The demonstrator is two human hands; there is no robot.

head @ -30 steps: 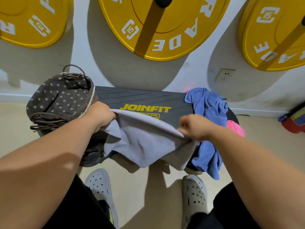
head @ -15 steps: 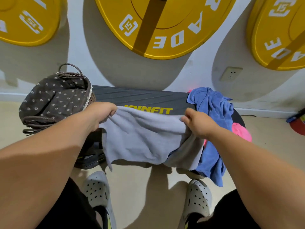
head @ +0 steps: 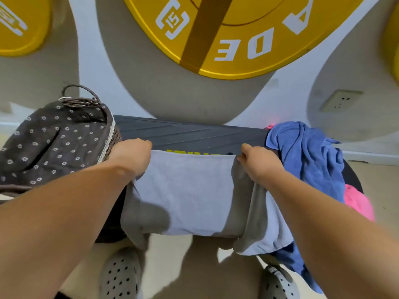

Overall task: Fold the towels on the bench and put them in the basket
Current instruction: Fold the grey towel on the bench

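A grey towel [head: 190, 190] lies spread over the front of the black bench [head: 190, 133], its lower part hanging over the near edge. My left hand [head: 131, 156] grips its far left corner. The far right corner is pinched by my right hand [head: 258, 161]. A wicker basket [head: 49, 143] with a dark flower-print liner stands on the bench's left end, touching my left hand. A crumpled blue towel [head: 308, 160] is heaped on the right end, with a pink towel [head: 357, 202] partly under it.
The bench stands against a white wall hung with big yellow weight plates [head: 233, 33]. A wall socket [head: 341, 100] is at the right. My two grey perforated clogs [head: 121, 275] stand on the beige floor just in front of the bench.
Both hands have pulled the grey towel's far edge away from me and apart, so it now lies flat and covers most of the yellow lettering. The view has come closer to the bench.
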